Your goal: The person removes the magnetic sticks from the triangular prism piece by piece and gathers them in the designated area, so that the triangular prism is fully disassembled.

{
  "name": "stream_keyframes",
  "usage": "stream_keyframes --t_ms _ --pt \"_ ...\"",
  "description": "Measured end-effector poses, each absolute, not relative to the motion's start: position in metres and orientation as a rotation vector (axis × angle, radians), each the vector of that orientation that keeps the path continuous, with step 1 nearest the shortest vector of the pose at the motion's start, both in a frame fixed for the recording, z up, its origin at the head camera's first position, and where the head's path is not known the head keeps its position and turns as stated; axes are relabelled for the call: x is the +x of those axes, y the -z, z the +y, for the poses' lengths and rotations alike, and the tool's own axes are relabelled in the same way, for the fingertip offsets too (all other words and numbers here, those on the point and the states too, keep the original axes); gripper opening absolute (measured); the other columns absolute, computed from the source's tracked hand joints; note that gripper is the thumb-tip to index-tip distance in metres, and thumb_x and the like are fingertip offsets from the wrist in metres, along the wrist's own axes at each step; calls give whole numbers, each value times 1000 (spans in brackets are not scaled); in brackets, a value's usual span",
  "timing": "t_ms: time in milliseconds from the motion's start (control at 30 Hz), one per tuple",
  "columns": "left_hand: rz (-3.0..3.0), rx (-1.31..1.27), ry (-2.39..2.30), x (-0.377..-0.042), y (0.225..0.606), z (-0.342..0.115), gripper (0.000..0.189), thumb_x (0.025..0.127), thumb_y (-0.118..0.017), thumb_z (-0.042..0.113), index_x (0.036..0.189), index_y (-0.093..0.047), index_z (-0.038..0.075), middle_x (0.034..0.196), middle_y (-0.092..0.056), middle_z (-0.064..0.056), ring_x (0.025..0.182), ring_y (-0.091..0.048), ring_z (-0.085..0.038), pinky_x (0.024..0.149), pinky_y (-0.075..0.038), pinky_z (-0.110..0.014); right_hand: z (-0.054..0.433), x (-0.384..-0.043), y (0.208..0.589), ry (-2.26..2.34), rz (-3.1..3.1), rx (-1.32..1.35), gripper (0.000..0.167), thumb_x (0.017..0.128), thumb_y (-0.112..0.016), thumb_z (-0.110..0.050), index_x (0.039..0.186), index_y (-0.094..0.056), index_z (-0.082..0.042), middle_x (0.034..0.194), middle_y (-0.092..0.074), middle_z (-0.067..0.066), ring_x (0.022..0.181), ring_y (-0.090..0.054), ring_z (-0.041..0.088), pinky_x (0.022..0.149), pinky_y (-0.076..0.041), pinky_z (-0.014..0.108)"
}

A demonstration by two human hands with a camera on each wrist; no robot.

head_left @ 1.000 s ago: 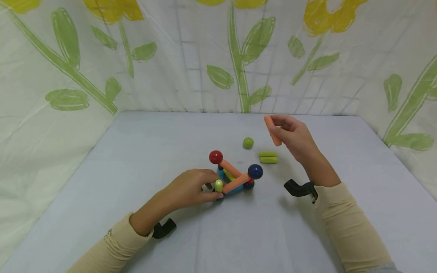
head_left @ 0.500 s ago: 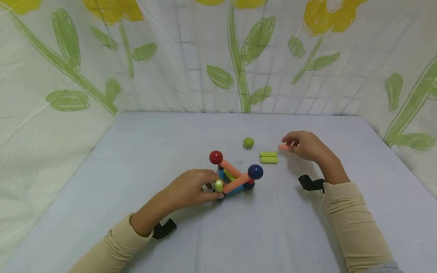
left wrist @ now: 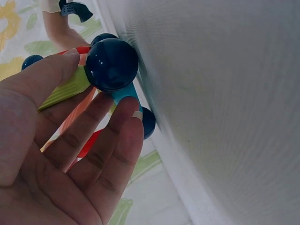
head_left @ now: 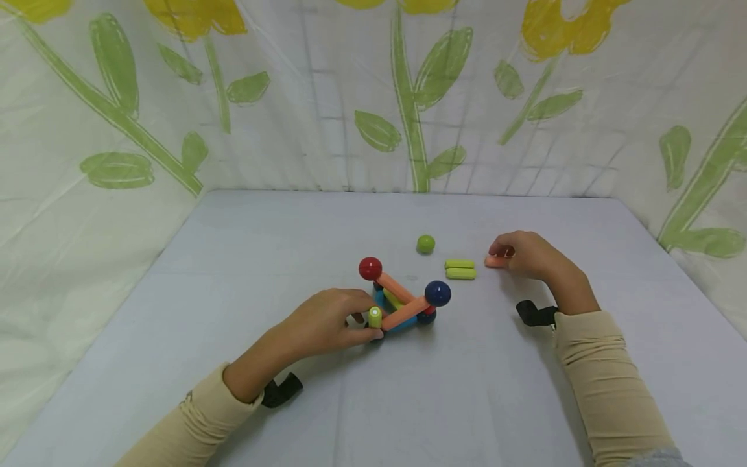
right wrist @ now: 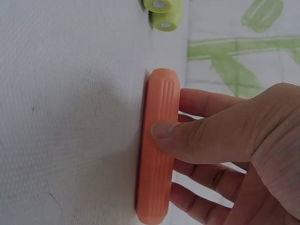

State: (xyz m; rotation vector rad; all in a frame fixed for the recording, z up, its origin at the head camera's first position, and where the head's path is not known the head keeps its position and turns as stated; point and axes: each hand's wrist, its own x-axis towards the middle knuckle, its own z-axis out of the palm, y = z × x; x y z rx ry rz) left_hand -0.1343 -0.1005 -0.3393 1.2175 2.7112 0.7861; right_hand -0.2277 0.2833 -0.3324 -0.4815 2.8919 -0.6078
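Note:
My left hand (head_left: 327, 324) pinches a yellow-green magnetic rod (head_left: 375, 318) that stands up from the near corner of a ball-and-rod structure. A dark blue ball (left wrist: 112, 64) sits at the foot of that rod in the left wrist view. Orange rods (head_left: 404, 313) slope between the corners, with a red ball (head_left: 370, 268) and a blue ball (head_left: 438, 294) on top. Over to the right, my right hand (head_left: 528, 253) pinches a loose orange rod (right wrist: 158, 150) between thumb and fingers. This rod lies flat, right at the tabletop.
Two yellow-green rods (head_left: 460, 274) lie side by side just left of my right hand. Behind them is a green ball (head_left: 426, 244). The white table (head_left: 262, 240) ends at a hanging cloth (head_left: 327, 97) painted with flowers.
My right hand has brought the orange rod down from above the table and slightly rightward, turning it level. The left hand and the structure have stayed in place.

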Motion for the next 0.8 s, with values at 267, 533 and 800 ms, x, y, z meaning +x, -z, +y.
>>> stream_keyframes --t_ms 267,533,800 --pt "2715 1197 -774 -134 339 -100 14 87 -81 30 90 -70 22 92 -65 13 82 -61 -8 71 -52 -23 283 -227 333 625 2882 -480 26 94 -73 -25 106 -71 -1 100 -69 12 98 -59 34 86 -47 53" --pt "2715 1206 -775 -134 340 -100 14 86 -81 29 90 -70 22 93 -65 12 82 -61 -8 72 -52 -24 276 -225 326 668 2892 -568 28 92 -74 -15 114 -68 1 108 -67 17 105 -59 36 92 -45 55" --pt "2713 1211 -768 -135 340 -100 14 85 -83 25 86 -69 23 92 -65 12 82 -62 -8 72 -52 -24 245 -209 298 885 2938 -866 21 95 -63 0 114 -69 -3 110 -69 11 103 -62 27 94 -48 50"
